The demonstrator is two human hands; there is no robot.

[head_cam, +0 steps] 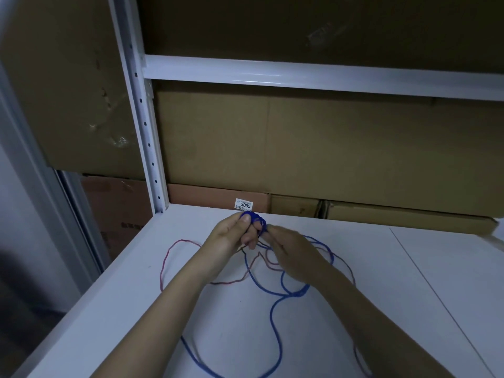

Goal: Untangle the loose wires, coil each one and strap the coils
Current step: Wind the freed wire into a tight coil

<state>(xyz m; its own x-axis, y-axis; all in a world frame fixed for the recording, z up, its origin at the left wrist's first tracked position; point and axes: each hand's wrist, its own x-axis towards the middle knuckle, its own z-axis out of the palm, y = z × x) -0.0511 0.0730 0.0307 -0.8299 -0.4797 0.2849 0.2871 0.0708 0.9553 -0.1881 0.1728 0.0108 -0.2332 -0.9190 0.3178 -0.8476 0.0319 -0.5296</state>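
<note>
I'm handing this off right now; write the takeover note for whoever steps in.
Left hand: shut on a small coil of the blue wire, wound round its fingers.
Right hand: at the coil, pinching the blue wire and feeding it on.
Blue wire: mostly loose loops on the white shelf, crossing the red wire.
Done: blue coil started.
Left: finish it, coil the red wire, strap both. No straps in view.

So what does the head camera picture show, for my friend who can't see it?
Two bare hands wind a blue wire into a small coil, pinched by the left hand and fed by the right hand. A loose red wire lies tangled with it on the white shelf.
</note>
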